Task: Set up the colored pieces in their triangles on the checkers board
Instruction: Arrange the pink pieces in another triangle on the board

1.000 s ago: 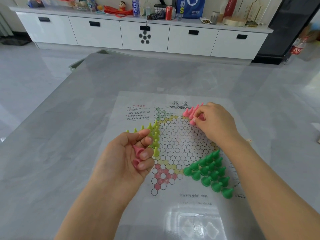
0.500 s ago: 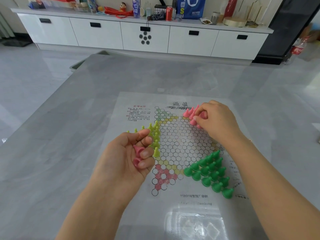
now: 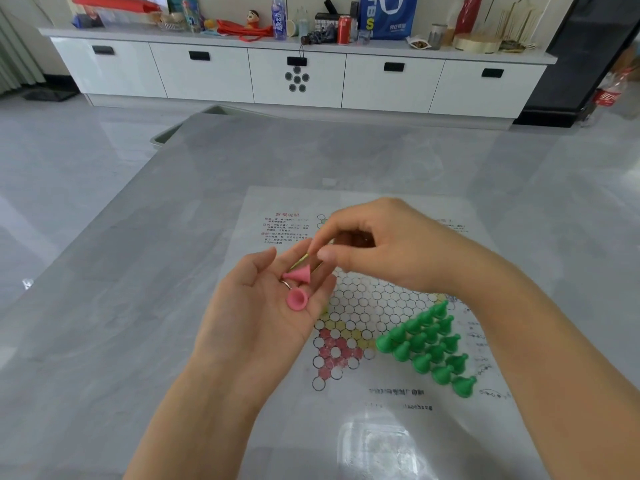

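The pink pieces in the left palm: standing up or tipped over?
Tipped over. One pink piece lies sideways on the left hand; the other shows its hollow base.

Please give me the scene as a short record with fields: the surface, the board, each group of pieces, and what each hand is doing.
surface: grey table
board: printed paper checkers board, lying flat
green pieces: green pieces standing in the near-right triangle
pink pieces: two pink pieces lying in the open left palm
near red triangle: empty circles
left hand: left hand palm up, open
right hand: right hand with fingers just above the pink pieces
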Tool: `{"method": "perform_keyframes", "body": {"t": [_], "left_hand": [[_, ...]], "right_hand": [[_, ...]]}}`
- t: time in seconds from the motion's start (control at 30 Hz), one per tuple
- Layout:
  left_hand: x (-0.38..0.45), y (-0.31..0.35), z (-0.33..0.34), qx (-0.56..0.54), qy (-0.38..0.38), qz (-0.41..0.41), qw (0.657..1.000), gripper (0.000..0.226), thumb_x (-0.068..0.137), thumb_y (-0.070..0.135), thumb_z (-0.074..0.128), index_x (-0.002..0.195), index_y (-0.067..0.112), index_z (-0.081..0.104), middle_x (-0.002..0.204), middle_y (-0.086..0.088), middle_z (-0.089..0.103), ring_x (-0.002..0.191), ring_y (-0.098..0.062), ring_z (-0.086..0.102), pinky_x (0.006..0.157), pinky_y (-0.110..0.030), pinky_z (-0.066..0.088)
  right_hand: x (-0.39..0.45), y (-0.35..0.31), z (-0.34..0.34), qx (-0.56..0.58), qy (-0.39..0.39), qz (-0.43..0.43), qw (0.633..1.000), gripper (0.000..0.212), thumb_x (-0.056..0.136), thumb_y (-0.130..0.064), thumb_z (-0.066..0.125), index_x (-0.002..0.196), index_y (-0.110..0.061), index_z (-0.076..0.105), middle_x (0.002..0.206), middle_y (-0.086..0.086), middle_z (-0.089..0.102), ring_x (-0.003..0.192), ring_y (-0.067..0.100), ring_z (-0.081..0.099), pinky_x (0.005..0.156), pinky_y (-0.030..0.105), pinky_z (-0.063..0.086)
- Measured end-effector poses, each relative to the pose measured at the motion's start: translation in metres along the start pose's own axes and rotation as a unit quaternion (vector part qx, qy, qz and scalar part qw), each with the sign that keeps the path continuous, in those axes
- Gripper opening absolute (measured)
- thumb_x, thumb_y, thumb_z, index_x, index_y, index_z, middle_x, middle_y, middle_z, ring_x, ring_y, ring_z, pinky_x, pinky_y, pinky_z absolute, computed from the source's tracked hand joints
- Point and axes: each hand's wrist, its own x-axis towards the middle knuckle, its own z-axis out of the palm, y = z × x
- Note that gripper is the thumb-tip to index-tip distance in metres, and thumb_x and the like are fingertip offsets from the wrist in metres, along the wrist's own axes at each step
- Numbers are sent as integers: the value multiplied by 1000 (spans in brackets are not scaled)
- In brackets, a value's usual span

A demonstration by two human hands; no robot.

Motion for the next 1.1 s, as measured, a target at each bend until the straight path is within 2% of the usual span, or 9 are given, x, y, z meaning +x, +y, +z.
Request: {"method": "perform_keyframes", "body": {"t": [0.27, 0.37, 0.5, 0.6, 0.73, 0.83, 0.9, 0.97, 1.1], "left_hand": [[-1, -3, 4, -58, -11, -12, 998, 46, 89, 25, 36, 118, -7, 53, 96, -16, 62, 66, -16, 62, 99, -30, 42], [-2, -1, 4, -62, 2, -3, 998, 47, 90, 26, 36, 121, -5, 51, 102, -18, 60, 67, -18, 62, 83, -28, 51], [2, 0, -1, -39, 42, 13, 998, 42, 91, 24, 40, 121, -2, 51, 116, -19, 60, 90, -21, 65, 99, -40, 44], [2, 3, -3, -24, 68, 19, 997, 35, 82, 11, 45, 113, -4, 55, 97, -27, 68, 89, -36, 68, 85, -43, 52], [0, 1, -4, -2, 83, 23, 996, 30, 74, 0, 44, 101, -4, 57, 79, -19, 64, 44, -16, 57, 51, -29, 54], [0, 1, -3, 31, 90, 15, 995, 25, 78, 3, 42, 96, 0, 58, 66, -12, 59, 43, -13, 45, 38, -20, 42], [0, 3, -4, 59, 96, 20, 993, 24, 77, 5, 44, 96, 2, 59, 63, -8, 56, 45, -10, 40, 35, -18, 36], [0, 4, -4, 74, 99, 23, 992, 22, 79, 5, 43, 94, 3, 59, 62, -6, 55, 41, -9, 35, 32, -18, 33], [-1, 4, -4, 96, 103, 26, 990, 21, 80, 6, 42, 93, 5, 59, 61, -5, 56, 35, -10, 37, 31, -18, 32]], "right_hand": [[9, 0, 27, -136, 23, -61, 988, 15, 80, -29, 65, 90, -17, 67, 79, -3, 59, 70, 2, 49, 69, 27, 45], [9, 1, 27, -169, 11, -71, 983, 14, 83, -27, 61, 88, -15, 65, 83, -3, 59, 76, 9, 52, 73, 33, 46], [6, 3, 20, -112, 31, -44, 992, 6, 83, -18, 60, 87, -19, 63, 81, -8, 65, 75, 4, 60, 73, 22, 51], [4, 16, 0, -8, 126, 16, 992, 7, 83, -18, 62, 85, -24, 59, 82, -14, 64, 75, -10, 60, 63, 6, 49], [-1, 50, -17, 49, 296, 133, 945, 5, 83, -18, 63, 84, -20, 59, 73, -9, 66, 57, 1, 64, 48, 18, 52], [0, 67, -11, 27, 304, 160, 939, 9, 84, -11, 61, 78, -17, 59, 67, -9, 56, 41, -5, 56, 35, 11, 43], [5, 77, -5, -6, 286, 166, 944, 11, 82, -10, 63, 75, -18, 61, 81, -9, 55, 48, 2, 62, 45, 12, 48], [11, 85, -1, -71, 258, 178, 947, 4, 77, -18, 69, 76, -19, 65, 98, -6, 53, 78, 18, 65, 72, 31, 54], [16, 94, 3, -182, 258, 191, 930, 9, 74, -30, 71, 79, -23, 69, 121, -3, 51, 118, 23, 41, 95, 44, 36]]}}
